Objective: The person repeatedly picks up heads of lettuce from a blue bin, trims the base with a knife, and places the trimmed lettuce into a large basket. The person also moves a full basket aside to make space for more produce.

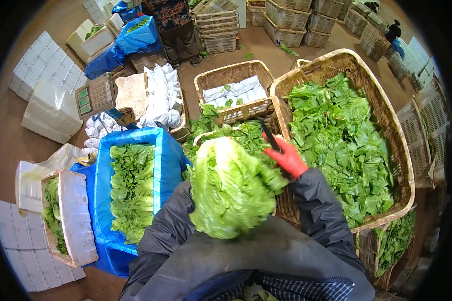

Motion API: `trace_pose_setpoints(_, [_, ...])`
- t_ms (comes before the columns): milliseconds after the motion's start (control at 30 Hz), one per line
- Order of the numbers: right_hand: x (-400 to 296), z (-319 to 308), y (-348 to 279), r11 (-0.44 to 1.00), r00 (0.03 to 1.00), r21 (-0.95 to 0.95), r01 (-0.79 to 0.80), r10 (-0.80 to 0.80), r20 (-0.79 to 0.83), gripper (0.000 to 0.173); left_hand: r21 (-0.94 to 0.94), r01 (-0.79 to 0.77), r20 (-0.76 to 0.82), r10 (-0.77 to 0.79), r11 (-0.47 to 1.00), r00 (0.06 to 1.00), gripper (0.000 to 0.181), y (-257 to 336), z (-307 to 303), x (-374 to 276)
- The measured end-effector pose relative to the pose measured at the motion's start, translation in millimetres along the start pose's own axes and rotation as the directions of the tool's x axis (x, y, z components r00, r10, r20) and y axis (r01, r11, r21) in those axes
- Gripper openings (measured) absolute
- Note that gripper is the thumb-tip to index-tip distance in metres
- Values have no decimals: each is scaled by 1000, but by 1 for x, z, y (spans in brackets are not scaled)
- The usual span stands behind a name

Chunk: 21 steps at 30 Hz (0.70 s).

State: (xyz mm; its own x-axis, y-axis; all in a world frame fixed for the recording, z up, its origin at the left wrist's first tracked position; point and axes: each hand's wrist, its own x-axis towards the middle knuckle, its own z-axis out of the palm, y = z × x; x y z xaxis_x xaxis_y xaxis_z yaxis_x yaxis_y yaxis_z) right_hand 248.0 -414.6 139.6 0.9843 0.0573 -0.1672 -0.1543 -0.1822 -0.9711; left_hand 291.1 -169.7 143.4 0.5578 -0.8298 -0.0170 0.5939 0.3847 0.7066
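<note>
A large head of leafy green lettuce (231,188) is held up before my chest, slightly blurred. My left hand is hidden behind it; only the dark left sleeve reaches its left side. My right hand (289,157), in a red glove, grips a dark-bladed knife (272,138), just right of the lettuce, blade pointing up and away. Beneath the knife lie loose leaves (248,137) in a basket. To the right stands a big plastic crate (403,161) full of lettuce leaves (339,150). On my left, a box lined with blue plastic (158,165) holds lettuce heads (132,192).
A scale with a keypad (95,97) stands at the left, beside white wrapped bundles (162,94). A smaller crate (233,69) with white packs lies ahead. A foam box (75,218) stands far left. Another person (177,34) stands beyond; stacked crates (220,41) are behind.
</note>
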Motion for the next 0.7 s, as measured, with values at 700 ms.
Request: trace_pose_setpoints(700, [-45, 9, -24, 917, 963, 384, -111, 3, 271, 66, -190, -10, -47, 1, 982, 999, 64, 18, 12, -31])
